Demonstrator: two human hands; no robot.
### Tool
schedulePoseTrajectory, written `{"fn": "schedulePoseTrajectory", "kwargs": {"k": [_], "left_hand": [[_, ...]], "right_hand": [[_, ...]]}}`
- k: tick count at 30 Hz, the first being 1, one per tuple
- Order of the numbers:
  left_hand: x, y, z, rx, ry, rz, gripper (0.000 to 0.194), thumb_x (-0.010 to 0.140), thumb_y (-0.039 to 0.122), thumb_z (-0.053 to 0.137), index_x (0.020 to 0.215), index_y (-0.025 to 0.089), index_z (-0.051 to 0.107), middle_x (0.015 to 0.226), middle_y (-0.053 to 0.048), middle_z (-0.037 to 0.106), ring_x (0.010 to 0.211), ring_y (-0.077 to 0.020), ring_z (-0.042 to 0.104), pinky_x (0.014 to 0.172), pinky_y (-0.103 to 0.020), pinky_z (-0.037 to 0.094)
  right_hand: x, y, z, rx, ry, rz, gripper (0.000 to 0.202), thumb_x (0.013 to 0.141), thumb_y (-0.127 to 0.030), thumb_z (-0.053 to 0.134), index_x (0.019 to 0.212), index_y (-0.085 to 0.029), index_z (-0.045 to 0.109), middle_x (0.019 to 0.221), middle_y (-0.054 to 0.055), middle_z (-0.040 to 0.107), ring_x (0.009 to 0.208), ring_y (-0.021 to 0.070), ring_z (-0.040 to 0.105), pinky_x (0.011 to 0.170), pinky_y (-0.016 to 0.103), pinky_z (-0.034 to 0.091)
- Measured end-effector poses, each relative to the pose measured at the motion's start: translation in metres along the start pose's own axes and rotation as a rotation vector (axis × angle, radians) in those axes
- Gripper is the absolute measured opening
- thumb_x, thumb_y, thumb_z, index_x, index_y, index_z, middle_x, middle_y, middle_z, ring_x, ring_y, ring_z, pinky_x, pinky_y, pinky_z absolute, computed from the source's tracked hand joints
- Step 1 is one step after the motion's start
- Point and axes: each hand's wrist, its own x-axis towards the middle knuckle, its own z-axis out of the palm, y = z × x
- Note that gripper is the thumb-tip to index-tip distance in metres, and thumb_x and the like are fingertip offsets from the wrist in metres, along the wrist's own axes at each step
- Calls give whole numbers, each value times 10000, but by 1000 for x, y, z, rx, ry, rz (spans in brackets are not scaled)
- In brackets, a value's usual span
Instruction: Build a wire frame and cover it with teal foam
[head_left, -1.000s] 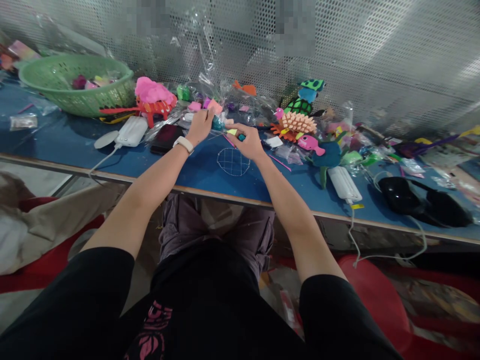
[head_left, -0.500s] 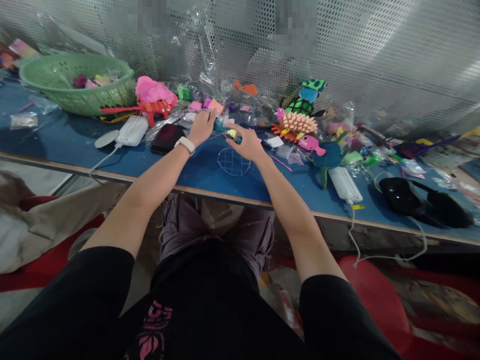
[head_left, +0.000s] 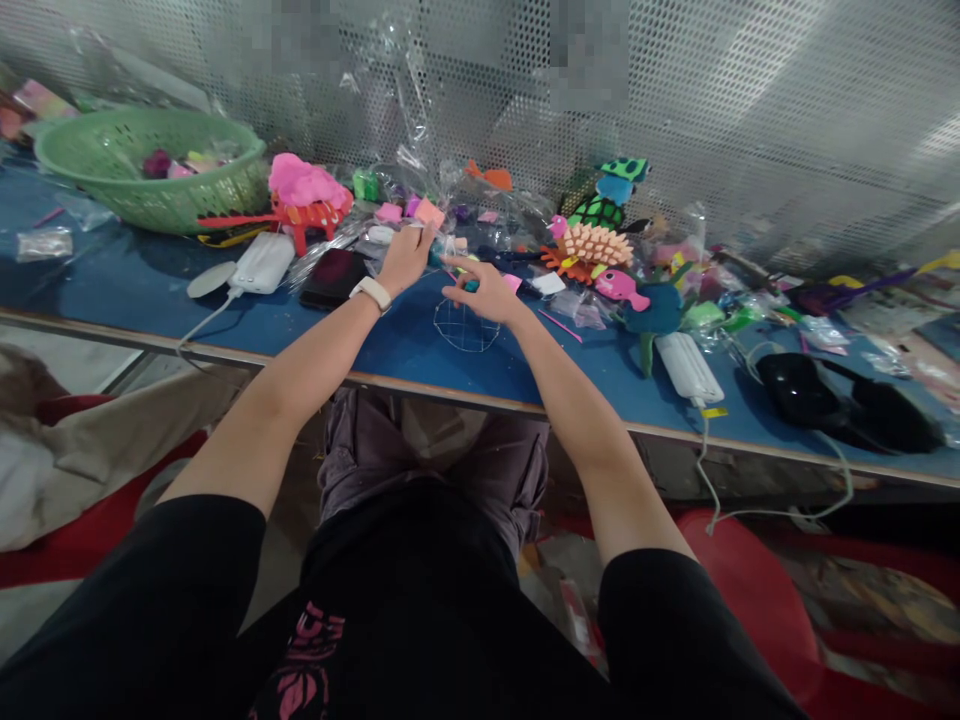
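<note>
My left hand (head_left: 406, 260), with a pale band on its wrist, closes on a teal lump of modelling clay (head_left: 436, 252) at its fingertips; clear wrap lies around it. Beside it, my right hand (head_left: 487, 292) pinches a small teal clay piece (head_left: 472, 286) between thumb and fingers, the index finger stretched toward the lump. Just below that hand, a round wire-grid frame (head_left: 466, 328) lies on the blue table (head_left: 405, 345). Pink clay blocks (head_left: 429, 213) sit behind my left hand.
A green basket (head_left: 150, 190) stands at the left, near a red-and-pink clay figure (head_left: 307, 205). White power banks (head_left: 262, 263), a dark phone-like slab (head_left: 332, 278) and black sunglasses-like object (head_left: 840, 400) lie along the front. Clay animals (head_left: 596, 245) stand at right, before a perforated metal panel (head_left: 495, 90).
My right hand has shifted slightly left and down, its fingers drawn closer together; the yellow bit beside it is now hidden. My left hand stays almost in place.
</note>
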Motion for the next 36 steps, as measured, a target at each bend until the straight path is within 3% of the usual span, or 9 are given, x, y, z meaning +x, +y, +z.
{"fn": "schedulePoseTrajectory", "kwargs": {"k": [4,8,13,16,19,24,29,36], "left_hand": [[-2,9,1,17,-43,-48,544,1263,463,413,752,291,482,766,-107,604,944,-326,723,962,-498,497],[-4,18,-3,21,-25,-116,562,1294,512,417,799,273,534,747,-75,616,985,-250,684,963,-442,479],[-6,22,-6,17,-10,-95,596,1272,521,439,729,283,495,729,-86,565,918,-304,707,937,-464,497],[-6,21,-5,16,5,-100,560,1247,535,475,753,277,533,743,-101,579,973,-346,729,978,-481,527],[-6,20,-5,24,-7,-102,527,1249,482,435,777,273,539,765,-113,594,1003,-363,741,1026,-509,537],[-8,24,-5,-15,2,-107,559,1246,551,404,787,271,556,738,-115,579,983,-367,738,1022,-520,555],[-6,21,-3,-35,8,-88,552,1237,563,447,776,278,552,721,-91,537,908,-339,695,986,-513,540],[-7,21,-2,-58,-32,-37,578,1254,425,446,694,284,408,666,-28,414,701,-241,535,855,-461,488]], "right_hand": [[3,3,1,-138,121,-31,515,1012,-647,861,1348,-257,857,781,21,789,813,285,755,1065,528,629],[8,10,-3,-271,281,-56,463,1063,-597,798,1342,-235,870,909,55,851,939,317,791,1128,553,618],[8,18,-5,-223,143,-52,584,1042,-582,840,1439,-154,840,801,66,829,863,324,805,1145,612,629],[6,20,-5,-101,51,-32,661,1032,-673,826,1471,-179,827,746,39,794,692,262,732,940,557,692],[4,19,-4,-13,-6,-24,705,1023,-732,801,1501,-214,811,755,18,785,582,201,629,754,472,667],[5,13,-1,-118,73,-86,520,1052,-616,813,1376,-212,867,736,22,762,758,268,738,1006,539,650],[6,11,-4,-232,235,-97,256,1085,-463,780,1158,-239,879,883,49,800,904,292,769,1035,514,612],[5,15,-6,-239,91,-90,247,1041,-420,809,1206,-246,867,836,39,814,832,288,756,996,513,617]]}}
